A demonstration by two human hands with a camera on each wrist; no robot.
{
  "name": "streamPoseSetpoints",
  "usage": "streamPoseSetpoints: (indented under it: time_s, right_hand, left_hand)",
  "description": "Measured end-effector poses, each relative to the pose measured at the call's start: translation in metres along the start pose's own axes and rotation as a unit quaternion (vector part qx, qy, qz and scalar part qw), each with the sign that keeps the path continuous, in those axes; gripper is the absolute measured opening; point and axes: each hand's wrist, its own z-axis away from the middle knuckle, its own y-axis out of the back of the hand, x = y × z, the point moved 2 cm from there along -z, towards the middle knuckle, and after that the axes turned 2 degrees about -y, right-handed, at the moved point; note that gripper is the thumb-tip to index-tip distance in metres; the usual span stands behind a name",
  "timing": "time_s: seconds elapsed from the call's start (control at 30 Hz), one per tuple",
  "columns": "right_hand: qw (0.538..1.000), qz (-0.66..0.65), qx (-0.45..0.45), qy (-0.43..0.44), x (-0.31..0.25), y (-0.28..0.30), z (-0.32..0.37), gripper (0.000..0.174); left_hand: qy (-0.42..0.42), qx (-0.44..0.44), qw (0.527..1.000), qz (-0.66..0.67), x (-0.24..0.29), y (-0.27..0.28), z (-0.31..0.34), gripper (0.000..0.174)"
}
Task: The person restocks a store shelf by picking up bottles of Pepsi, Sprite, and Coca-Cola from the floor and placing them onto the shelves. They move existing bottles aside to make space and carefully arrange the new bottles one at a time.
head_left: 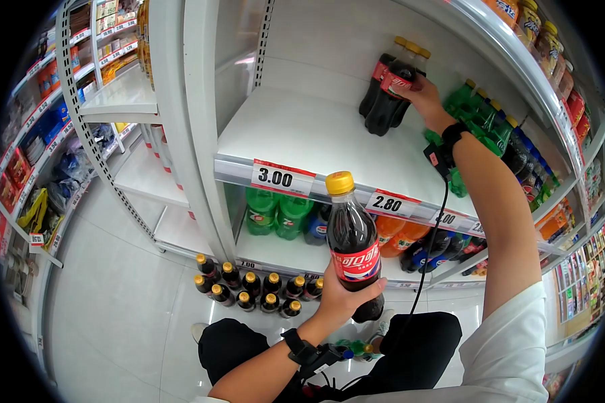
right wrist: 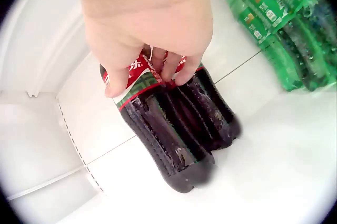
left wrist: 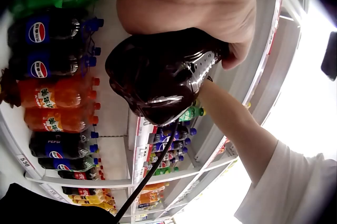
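My left hand (head_left: 343,295) grips a cola bottle (head_left: 353,228) with a red label and yellow cap round its lower half. It stands nearly upright in front of the shelf edge; the left wrist view shows its dark base (left wrist: 158,77). Up on the shelf my right hand (head_left: 425,99) holds the front cola bottle (head_left: 382,115) of a small cluster by its label. In the right wrist view the thumb lies on that bottle's (right wrist: 163,134) label, while the fingers reach between it and a neighbouring cola bottle (right wrist: 213,111).
Green soda bottles (head_left: 460,104) stand right of the cluster on the white shelf (head_left: 282,127). Larger bottles, among them orange soda (head_left: 407,235), fill the shelf below. Several yellow-capped cola bottles (head_left: 251,282) stand on the floor. A black cable (head_left: 423,269) hangs from the right wrist.
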Motion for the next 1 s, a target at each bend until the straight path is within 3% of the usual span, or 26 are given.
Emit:
streamPoseSetpoints:
  time_s: [0.07, 0.47, 0.53, 0.63, 0.77, 0.83, 0.93, 1.0]
  right_hand:
    - [0.999, 0.024, -0.003, 0.026, -0.003, -0.001, 0.001, 0.061]
    - [1.0, 0.019, 0.015, -0.01, -0.01, -0.006, 0.012, 0.063]
    - [0.988, 0.011, 0.156, -0.002, -0.024, -0.014, 0.035, 0.053]
    - [0.988, -0.044, 0.144, -0.039, -0.059, -0.02, 0.09, 0.043]
    - [0.983, -0.095, -0.143, -0.068, -0.093, -0.045, 0.195, 0.032]
    - [0.961, -0.122, -0.226, -0.107, -0.099, -0.057, 0.237, 0.037]
    - [0.93, -0.098, -0.295, -0.197, -0.099, -0.066, 0.276, 0.059]
    - [0.944, -0.08, -0.285, -0.145, -0.097, -0.072, 0.284, 0.07]
  left_hand:
    - [0.004, 0.001, 1.0, 0.005, -0.001, 0.001, -0.001, 0.059]
    - [0.001, 0.0, 1.0, 0.014, 0.0, -0.002, -0.003, 0.057]
    - [-0.007, 0.005, 1.0, 0.008, -0.002, -0.001, -0.003, 0.054]
    - [-0.011, 0.013, 1.0, 0.003, -0.002, 0.001, -0.001, 0.052]
    - [-0.033, 0.018, 0.999, 0.002, 0.007, -0.002, -0.003, 0.05]
    - [0.006, 0.017, 1.0, 0.0, 0.007, -0.001, -0.002, 0.056]
    - [-0.014, 0.027, 1.0, 0.003, 0.002, 0.001, -0.003, 0.06]
    - [-0.032, 0.032, 0.999, -0.009, 0.008, -0.002, -0.004, 0.059]
